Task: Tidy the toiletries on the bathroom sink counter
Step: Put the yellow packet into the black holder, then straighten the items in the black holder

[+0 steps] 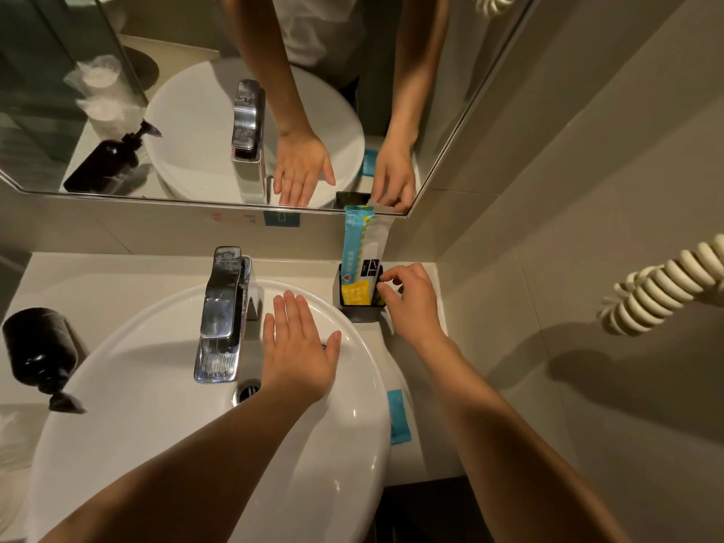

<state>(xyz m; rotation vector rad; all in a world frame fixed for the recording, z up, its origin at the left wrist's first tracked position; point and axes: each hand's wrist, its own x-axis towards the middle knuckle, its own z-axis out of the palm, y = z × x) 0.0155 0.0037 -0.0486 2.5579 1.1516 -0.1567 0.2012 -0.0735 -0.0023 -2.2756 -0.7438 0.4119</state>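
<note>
Beige counter (415, 346) beside the basin (196, 425): right hand (411, 303) reached the black holder (358, 309), fingers (386, 286) pinched at its rim, likely straightening upright packets (360, 248). Left hand (297, 346) lay flat, fingers spread and empty, on the basin by the holder, seemingly for support.

The blue sachet (397, 417) lies half hidden behind the basin's rim (386, 405).

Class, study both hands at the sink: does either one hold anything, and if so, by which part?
The left hand lies flat and open on the basin rim, holding nothing. The right hand pinches at the black holder's right edge; whether it grips rim or packet is unclear.
</note>
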